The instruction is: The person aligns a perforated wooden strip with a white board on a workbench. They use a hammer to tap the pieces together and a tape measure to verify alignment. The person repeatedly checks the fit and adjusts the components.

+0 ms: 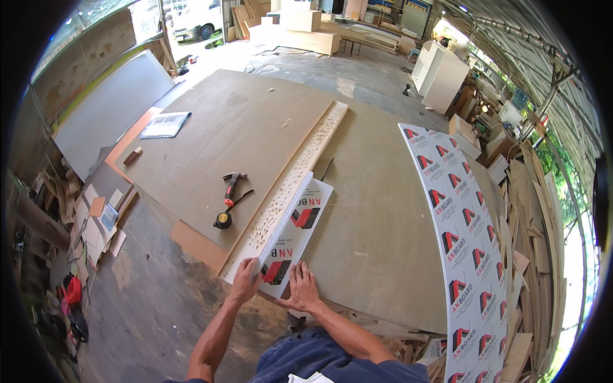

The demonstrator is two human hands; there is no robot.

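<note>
On the large brown work board lies a narrow white board with red and black print point(296, 235). A plain white strip point(281, 225) stands on edge along its left side, the two meeting in an L shape. My left hand point(244, 281) is closed round the near end of the white strip. At the near right corner of the printed board, my right hand point(302, 288) grips its edge, fingers bent along the side and thumb at the near end. Just left runs a long wooden rail point(300, 159) with a pale speckled face.
A claw hammer point(233, 189) and a tape measure point(223, 220) rest left of the rail. Farther back lies a blue-and-white booklet point(165, 125). A large printed panel point(461, 255) lies along the right edge, beside stacked wood offcuts point(533, 210). White cabinet point(440, 76) stands behind.
</note>
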